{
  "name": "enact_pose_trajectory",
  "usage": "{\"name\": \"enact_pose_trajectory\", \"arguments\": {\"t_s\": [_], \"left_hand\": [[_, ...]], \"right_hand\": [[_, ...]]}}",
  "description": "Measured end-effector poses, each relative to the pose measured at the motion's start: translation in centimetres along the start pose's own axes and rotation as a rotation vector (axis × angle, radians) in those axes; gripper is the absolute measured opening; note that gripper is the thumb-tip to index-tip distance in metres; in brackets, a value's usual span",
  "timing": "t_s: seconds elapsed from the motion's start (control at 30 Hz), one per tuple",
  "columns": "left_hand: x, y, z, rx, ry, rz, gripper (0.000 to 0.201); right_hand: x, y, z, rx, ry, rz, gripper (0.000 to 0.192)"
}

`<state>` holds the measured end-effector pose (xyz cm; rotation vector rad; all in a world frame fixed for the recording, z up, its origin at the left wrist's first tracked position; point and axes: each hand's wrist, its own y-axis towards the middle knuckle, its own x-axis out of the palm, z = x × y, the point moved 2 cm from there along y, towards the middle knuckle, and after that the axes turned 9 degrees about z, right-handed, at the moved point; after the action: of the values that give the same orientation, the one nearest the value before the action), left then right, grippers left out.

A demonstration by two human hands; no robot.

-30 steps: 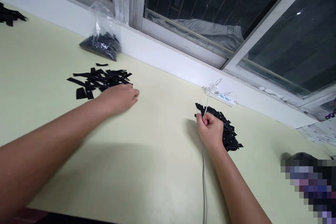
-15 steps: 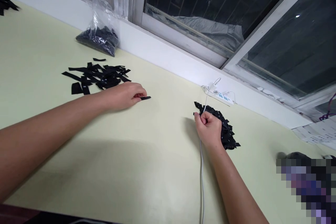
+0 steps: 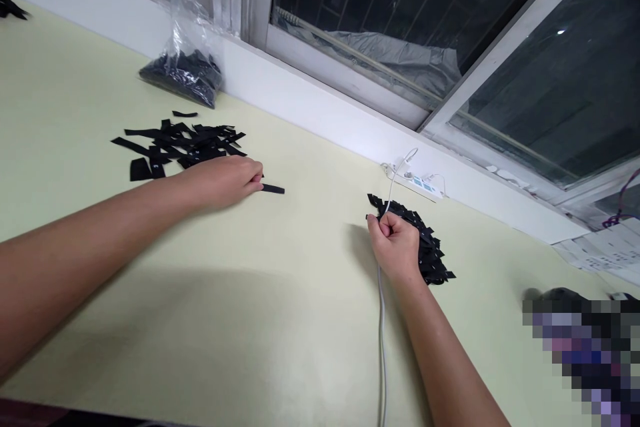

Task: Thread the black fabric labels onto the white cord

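Mid-sorting, likely: left hand (image 3: 223, 180) fingers pinched on one black strip (image 3: 273, 189) mid-table, beside loose pile (image 3: 175, 143); right hand (image 3: 395, 247) fisted around white cable (image 3: 381, 333) against heaped strips (image 3: 425, 247) near far edge; next calls for clean lift.

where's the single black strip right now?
Head view, left of centre: the single black strip lies flat on the table at the left hand fingertips, right of the loose strip pile.

Black strip (image 3: 273, 189): short, flat on table, at left fingertips. Black strip bundle (image 3: 430, 253): dense heap under right fist. White cable (image 3: 382, 320): gripped.
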<state>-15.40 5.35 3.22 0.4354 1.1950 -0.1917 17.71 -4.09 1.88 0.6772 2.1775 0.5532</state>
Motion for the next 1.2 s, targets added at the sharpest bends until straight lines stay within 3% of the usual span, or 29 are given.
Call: {"name": "enact_pose_trajectory", "arguments": {"t_s": [0.1, 0.27, 0.33, 0.47, 0.57, 0.63, 0.73, 0.87, 1.0, 1.2], "left_hand": [[-0.1, 0.0, 0.4, 0.013, -0.033, 0.045, 0.029], [-0.1, 0.2, 1.5, 0.147, -0.132, 0.276, 0.029], [0.2, -0.1, 2.4, 0.164, -0.201, 0.318, 0.027], [1.5, -0.8, 5.7, 0.048, -0.558, 0.286, 0.022], [2.6, -0.5, 9.2, 0.056, -0.877, 0.173, 0.018], [3.2, 0.4, 11.5, 0.1, -0.948, 0.085, 0.014], [4.1, 2.2, 14.2, 0.17, -0.932, 0.019, 0.01], [5.7, 3.8, 15.8, 0.183, -0.926, 0.097, 0.009], [7.0, 3.6, 15.8, 0.262, -0.882, 0.279, 0.008], [7.6, 3.0, 15.1, 0.492, -0.788, 0.414, 0.013]], "right_hand": [[0.0, 0.0, -0.1, 0.014, 0.022, -0.008, 0.044], [0.0, 0.0, 0.0, 0.025, 0.044, -0.015, 0.047], [0.1, -0.1, 0.0, 0.034, 0.073, -0.03, 0.047], [0.9, -0.4, -0.5, 0.135, 0.372, -0.207, 0.024], [1.7, -0.8, -1.1, 0.258, 0.632, -0.419, 0.049], [2.1, -0.8, -1.2, 0.314, 0.694, -0.484, 0.045], [2.1, -0.4, -0.6, 0.394, 0.701, -0.422, 0.039], [1.6, 0.4, 0.4, 0.485, 0.725, -0.244, 0.042], [1.3, 0.6, 0.6, 0.456, 0.698, -0.11, 0.041], [1.4, 0.1, -0.3, 0.41, 0.682, -0.102, 0.039]]}}
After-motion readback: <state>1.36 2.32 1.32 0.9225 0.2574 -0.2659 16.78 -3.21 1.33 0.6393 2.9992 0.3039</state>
